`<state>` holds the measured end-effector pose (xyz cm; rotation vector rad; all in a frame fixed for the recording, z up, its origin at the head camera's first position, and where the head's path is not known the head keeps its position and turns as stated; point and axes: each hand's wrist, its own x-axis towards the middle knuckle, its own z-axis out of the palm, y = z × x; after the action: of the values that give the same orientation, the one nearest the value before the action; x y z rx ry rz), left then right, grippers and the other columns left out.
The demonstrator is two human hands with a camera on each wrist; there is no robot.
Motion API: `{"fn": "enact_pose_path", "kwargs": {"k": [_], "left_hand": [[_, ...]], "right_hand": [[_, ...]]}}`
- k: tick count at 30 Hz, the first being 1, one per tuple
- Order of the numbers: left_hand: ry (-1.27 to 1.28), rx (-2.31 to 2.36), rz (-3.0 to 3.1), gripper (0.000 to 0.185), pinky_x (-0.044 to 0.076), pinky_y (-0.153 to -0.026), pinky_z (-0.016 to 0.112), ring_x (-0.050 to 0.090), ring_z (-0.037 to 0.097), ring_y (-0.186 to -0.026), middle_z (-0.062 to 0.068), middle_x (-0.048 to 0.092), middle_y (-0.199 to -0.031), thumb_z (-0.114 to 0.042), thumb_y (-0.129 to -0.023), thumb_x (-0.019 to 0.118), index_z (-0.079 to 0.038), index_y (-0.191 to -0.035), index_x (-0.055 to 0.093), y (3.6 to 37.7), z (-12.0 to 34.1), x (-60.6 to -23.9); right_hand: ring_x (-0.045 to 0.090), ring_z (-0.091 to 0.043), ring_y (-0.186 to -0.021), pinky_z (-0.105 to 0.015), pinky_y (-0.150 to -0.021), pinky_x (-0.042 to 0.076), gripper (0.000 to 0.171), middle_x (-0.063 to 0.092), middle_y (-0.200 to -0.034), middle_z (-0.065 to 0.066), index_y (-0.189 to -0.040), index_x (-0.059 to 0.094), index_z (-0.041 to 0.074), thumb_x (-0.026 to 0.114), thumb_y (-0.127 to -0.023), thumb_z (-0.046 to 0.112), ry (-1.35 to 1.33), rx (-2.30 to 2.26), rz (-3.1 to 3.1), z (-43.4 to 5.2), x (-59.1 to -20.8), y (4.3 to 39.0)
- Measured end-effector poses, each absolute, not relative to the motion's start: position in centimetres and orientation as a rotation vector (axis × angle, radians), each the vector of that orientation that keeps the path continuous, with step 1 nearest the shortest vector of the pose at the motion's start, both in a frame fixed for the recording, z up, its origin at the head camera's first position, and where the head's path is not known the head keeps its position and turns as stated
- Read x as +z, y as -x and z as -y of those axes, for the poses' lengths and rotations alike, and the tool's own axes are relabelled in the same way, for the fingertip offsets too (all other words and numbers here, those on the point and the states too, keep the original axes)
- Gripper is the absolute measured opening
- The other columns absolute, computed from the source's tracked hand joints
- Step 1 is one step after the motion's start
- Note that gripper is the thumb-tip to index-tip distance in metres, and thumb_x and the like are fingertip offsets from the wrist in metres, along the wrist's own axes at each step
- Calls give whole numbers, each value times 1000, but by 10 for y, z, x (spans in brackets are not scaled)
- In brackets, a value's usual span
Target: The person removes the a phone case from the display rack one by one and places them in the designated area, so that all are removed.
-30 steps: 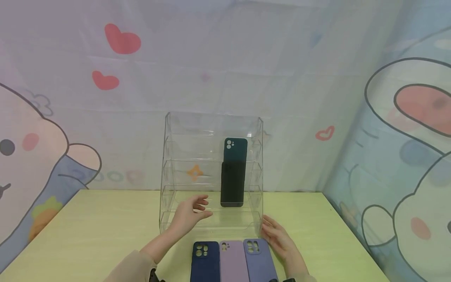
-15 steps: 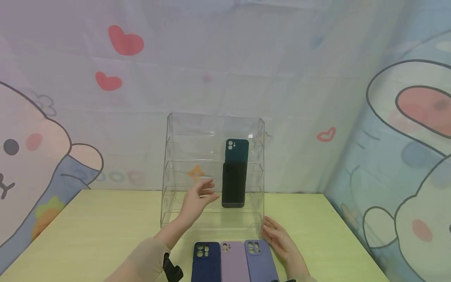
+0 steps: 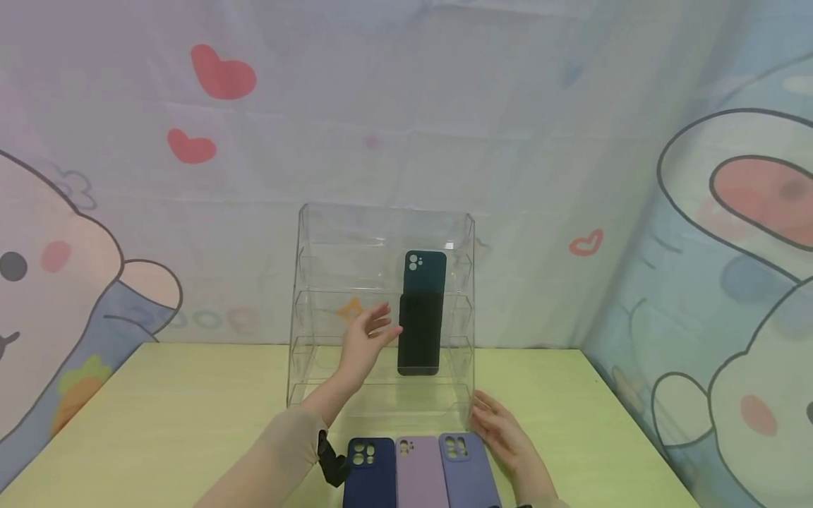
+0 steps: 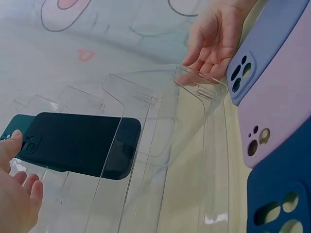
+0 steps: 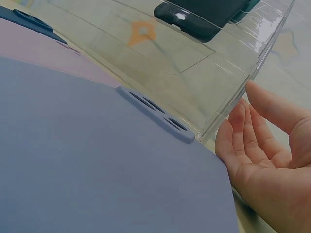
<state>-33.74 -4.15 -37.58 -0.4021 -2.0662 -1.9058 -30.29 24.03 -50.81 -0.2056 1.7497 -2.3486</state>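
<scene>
A clear acrylic tiered rack [image 3: 356,408] stands on the table. Upright in it, on the right side, are a black phone case [image 3: 419,339] and, higher up behind it, a dark green phone case [image 3: 425,271]. My left hand [image 3: 363,346] is raised in front of the rack, its thumb at the black case's left edge; whether it touches cannot be made out. The fingers are loosely bent and spread. At the rack's lower right corner, my right hand [image 3: 504,430] rests its relaxed fingertips by the side wall, thumb tip at the edge in the right wrist view [image 5: 262,145].
Three phone cases lie side by side before the rack: navy [image 3: 370,473], pink-lilac [image 3: 421,473] and periwinkle [image 3: 468,469]. The pale yellow table [image 3: 209,395] reaches back to a cartoon-printed curtain [image 3: 540,141].
My left hand has risen and moved right, from the rack's lower tiers to beside the black case. The right hand keeps its place at the rack's corner.
</scene>
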Motion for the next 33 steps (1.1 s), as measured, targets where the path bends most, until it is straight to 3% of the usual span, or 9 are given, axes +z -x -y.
{"fn": "enact_pose_path", "kwargs": {"k": [6,12,20,33], "left_hand": [[373,-1886,2049,51,50,-102,42,60,34,-119,19,61,-129,-9,-87,73,1,-133,54,348,37,-374],[427,-1874,2071,53,48,-105,45,57,35,-123,21,57,-135,-8,-89,71,2,-137,51,352,32,-368],[394,-1807,2181,58,52,-100,44,58,34,-122,18,57,-135,-12,-90,70,-1,-142,47,355,25,-367],[295,-1718,2172,46,56,-93,42,63,33,-112,18,64,-126,-10,-92,68,-2,-135,56,353,17,-366]], "right_hand": [[54,-3,-116,-16,-100,44,66,5,-160,-29,-153,3,-7,42,-100,-1,217,-2348,-1728,-240,-507,303],[55,-2,-115,-17,-102,44,66,5,-160,-28,-153,3,-7,41,-100,-2,223,-2348,-1717,-240,-507,305],[56,0,-110,-15,-98,45,66,7,-159,-29,-153,4,-8,43,-100,-2,181,-2361,-1721,-239,-509,304],[56,0,-111,-16,-98,45,65,9,-159,-28,-153,6,-8,43,-100,-2,161,-2360,-1737,-238,-507,303]]}}
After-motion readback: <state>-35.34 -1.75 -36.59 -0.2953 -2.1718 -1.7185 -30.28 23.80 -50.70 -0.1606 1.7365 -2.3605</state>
